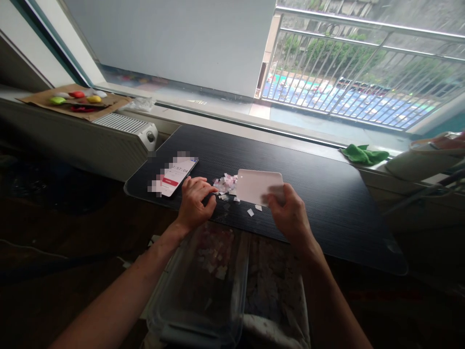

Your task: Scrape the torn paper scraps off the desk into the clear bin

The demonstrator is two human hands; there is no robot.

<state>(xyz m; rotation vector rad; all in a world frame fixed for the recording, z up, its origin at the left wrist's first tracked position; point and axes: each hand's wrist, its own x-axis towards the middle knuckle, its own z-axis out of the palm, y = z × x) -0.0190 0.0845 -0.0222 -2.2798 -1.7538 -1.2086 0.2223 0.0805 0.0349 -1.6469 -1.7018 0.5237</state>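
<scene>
My right hand (291,209) grips the right end of a flat white plastic scraper (257,185) with rounded corners and a small hole in one corner. The scraper is held tilted over the dark table, its left edge against a small heap of white and pinkish paper scraps (225,182). On the heap's other side is my left hand (197,202), fingers bent, thumb apart, holding nothing; its fingertips are close to the scraps. A few loose bits of paper (250,212) lie below the scraper. Under the table's front edge, a clear plastic box (236,291) has more scraps inside.
A phone (178,177) showing a timer lies left of my left hand on the black table (334,218). A radiator (127,133) and cardboard (109,103) with colourful items stand at the left. A green cloth (364,155) is on the sill, right.
</scene>
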